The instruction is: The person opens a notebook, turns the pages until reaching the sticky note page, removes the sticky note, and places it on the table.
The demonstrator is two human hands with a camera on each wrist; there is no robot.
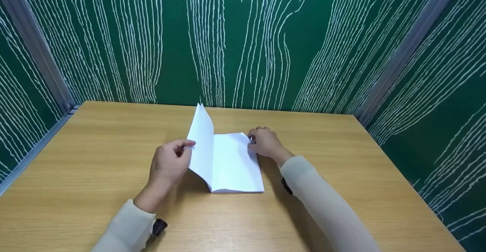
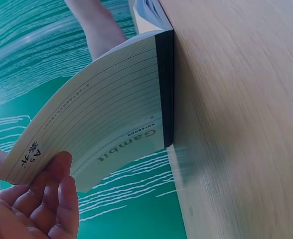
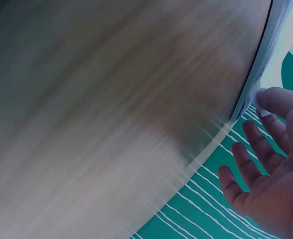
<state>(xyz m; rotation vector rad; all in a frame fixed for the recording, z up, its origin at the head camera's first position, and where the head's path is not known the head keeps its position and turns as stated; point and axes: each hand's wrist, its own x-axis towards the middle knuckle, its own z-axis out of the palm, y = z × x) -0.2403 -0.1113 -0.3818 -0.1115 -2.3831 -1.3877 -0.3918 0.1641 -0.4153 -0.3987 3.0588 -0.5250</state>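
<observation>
A notebook (image 1: 236, 164) lies open on the wooden table, its right-hand pages white and flat. My left hand (image 1: 171, 164) pinches the outer edge of the raised left side, cover and leaves together, which stands up from the spine. Seen from below in the left wrist view, that cover (image 2: 104, 99) is pale with ruled lines, reads "Gambit" and "NOTEBOOK", and has a black spine strip (image 2: 165, 89). At the top right corner is my right hand (image 1: 265, 142). The right wrist view shows its thumb and forefinger pinching a page corner (image 3: 264, 110), the other fingers loosely spread.
The wooden table (image 1: 95, 161) extends around the notebook on all sides. Behind it stands a green wall (image 1: 174, 54) with wavy white lines, with grey posts (image 1: 398, 54) at the corners. A small black object (image 1: 159, 227) shows at the left wrist.
</observation>
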